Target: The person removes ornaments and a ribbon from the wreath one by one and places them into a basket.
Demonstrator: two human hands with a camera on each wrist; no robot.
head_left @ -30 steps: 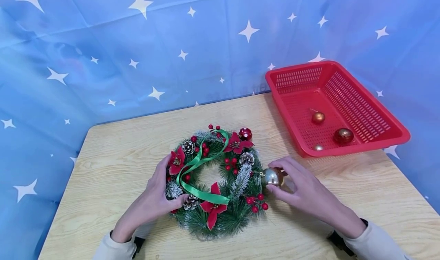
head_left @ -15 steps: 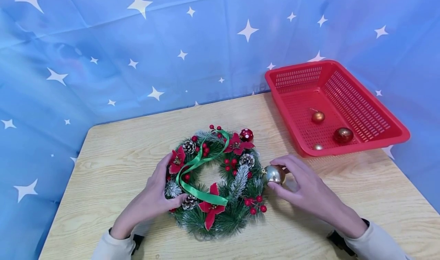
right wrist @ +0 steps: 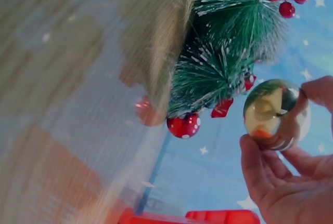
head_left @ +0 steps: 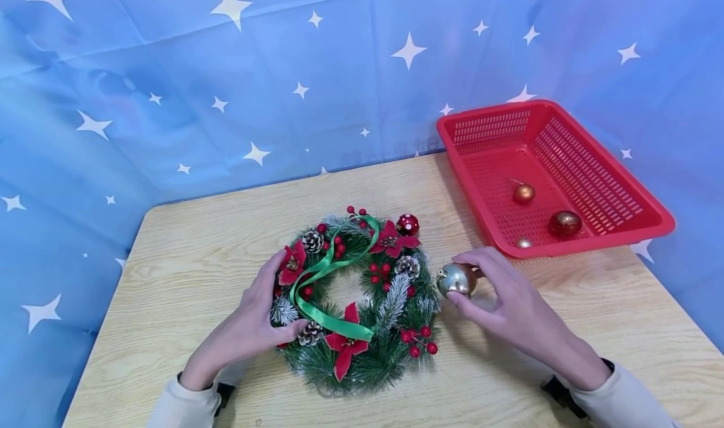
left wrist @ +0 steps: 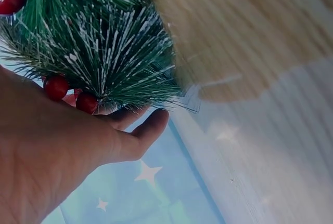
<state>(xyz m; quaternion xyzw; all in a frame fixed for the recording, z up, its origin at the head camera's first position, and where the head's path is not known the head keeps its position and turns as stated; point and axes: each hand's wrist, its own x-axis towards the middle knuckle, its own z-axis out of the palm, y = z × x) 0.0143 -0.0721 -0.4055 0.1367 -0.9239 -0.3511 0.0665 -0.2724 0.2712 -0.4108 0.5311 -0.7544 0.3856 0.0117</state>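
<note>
A green Christmas wreath (head_left: 384, 359) with pine cones, red flowers, berries and a green ribbon (head_left: 339, 323) lies on the table. Around its left edge my left hand (head_left: 251, 324) grips the greenery, fingers on the outside and thumb near a pine cone (head_left: 310, 334). Just off the wreath's right side, my right hand (head_left: 509, 299) pinches a shiny gold bauble (head_left: 455, 279) between thumb and fingers. In the right wrist view the bauble (right wrist: 274, 114) is apart from the wreath. A red dotted bauble (head_left: 408, 224) sits at the wreath's upper right.
At the back right stands a red plastic basket (head_left: 486, 217) with slotted walls. Inside it lie a small copper bauble (head_left: 523, 193), a larger brown bauble (head_left: 565, 224) and a small pale bauble (head_left: 523, 242). A blue star-patterned cloth (head_left: 339, 70) hangs behind the wooden table (head_left: 186, 258).
My right hand has drawn the gold bauble slightly right and up, away from the wreath's edge. The wreath has turned a little, while my left hand keeps its grip.
</note>
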